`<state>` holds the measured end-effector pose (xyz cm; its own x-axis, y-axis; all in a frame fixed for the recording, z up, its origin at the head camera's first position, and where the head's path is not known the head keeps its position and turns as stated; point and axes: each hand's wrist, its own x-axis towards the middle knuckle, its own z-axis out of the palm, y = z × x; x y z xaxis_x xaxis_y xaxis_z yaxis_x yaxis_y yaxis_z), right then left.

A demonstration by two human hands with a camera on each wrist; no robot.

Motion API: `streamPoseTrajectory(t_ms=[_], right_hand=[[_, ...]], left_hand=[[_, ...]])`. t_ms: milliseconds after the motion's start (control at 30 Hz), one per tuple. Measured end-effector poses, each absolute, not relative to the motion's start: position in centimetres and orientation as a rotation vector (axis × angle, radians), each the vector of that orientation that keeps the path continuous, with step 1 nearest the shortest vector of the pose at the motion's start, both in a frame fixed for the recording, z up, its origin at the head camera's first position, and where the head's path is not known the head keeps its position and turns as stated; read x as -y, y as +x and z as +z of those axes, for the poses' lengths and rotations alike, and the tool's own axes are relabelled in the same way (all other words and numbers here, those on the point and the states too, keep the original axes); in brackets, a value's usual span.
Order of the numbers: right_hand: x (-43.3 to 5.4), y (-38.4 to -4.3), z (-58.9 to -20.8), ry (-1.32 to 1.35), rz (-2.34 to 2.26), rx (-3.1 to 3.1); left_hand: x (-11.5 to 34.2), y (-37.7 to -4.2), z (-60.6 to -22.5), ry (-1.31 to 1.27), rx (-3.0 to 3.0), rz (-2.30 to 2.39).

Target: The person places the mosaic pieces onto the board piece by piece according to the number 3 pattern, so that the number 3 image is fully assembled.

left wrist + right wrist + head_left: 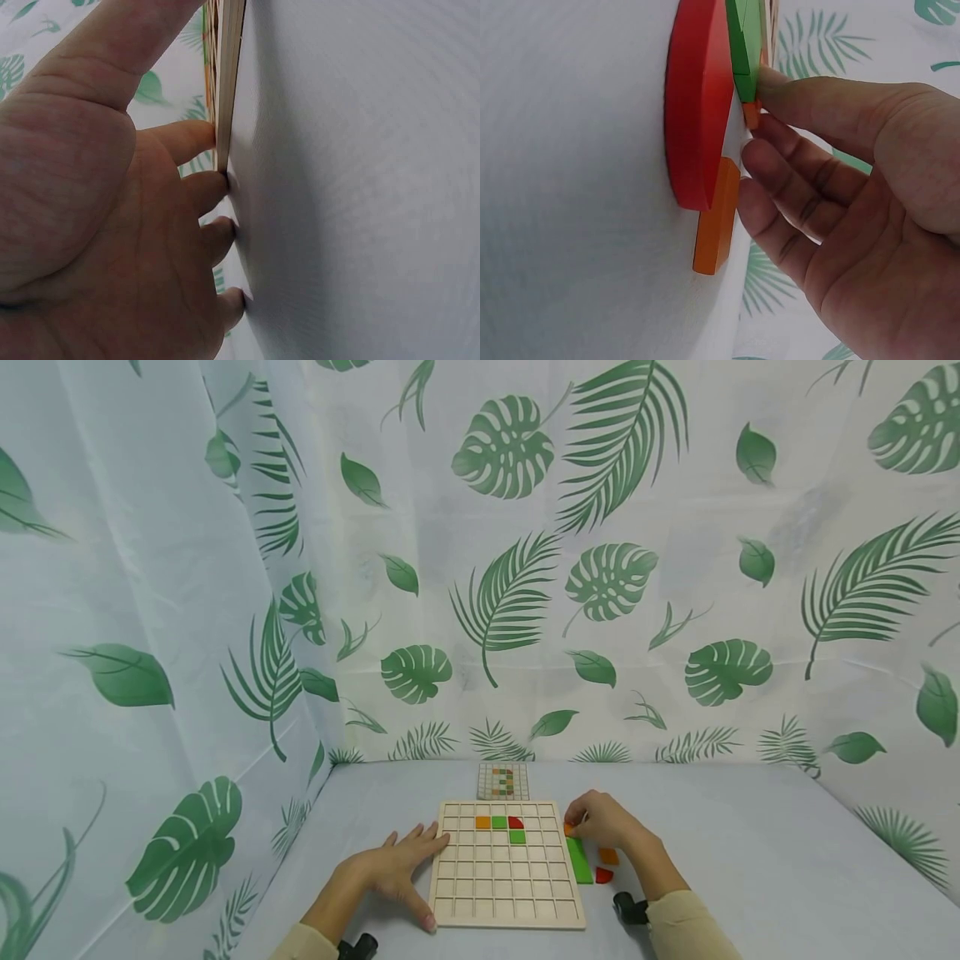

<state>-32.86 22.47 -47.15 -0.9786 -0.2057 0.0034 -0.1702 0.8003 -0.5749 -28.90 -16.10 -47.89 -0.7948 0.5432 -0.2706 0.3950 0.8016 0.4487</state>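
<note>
A wooden grid board (498,888) lies on the table. In its upper rows sit an orange square (483,822), a green square (499,822), a red rounded piece (515,822) and, below that, another green square (517,837). My left hand (393,868) rests at the board's left edge, fingers spread, the thumb near the lower corner. At the upper right edge my right hand (606,822) pinches a small orange block (751,115) between thumb and fingers. Its far side is hidden by the fingers.
Against the board's right side lies a row of green pieces (579,862). Just right of it are a loose orange block (608,857) and a red rounded block (603,876). A small pattern card (503,782) with a coloured grid lies beyond the board. Leaf-print cloth hangs behind and at left.
</note>
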Motion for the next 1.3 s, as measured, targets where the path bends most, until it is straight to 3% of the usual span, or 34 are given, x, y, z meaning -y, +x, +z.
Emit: streamPoseTrajectory(t_ms=[1300], right_hand=[[-21.8,-32.9,-46.1,-0.382,-1.036,-2.996]], left_hand=[[16.1,-28.9,-47.7,0.718,-2.597,0.525]])
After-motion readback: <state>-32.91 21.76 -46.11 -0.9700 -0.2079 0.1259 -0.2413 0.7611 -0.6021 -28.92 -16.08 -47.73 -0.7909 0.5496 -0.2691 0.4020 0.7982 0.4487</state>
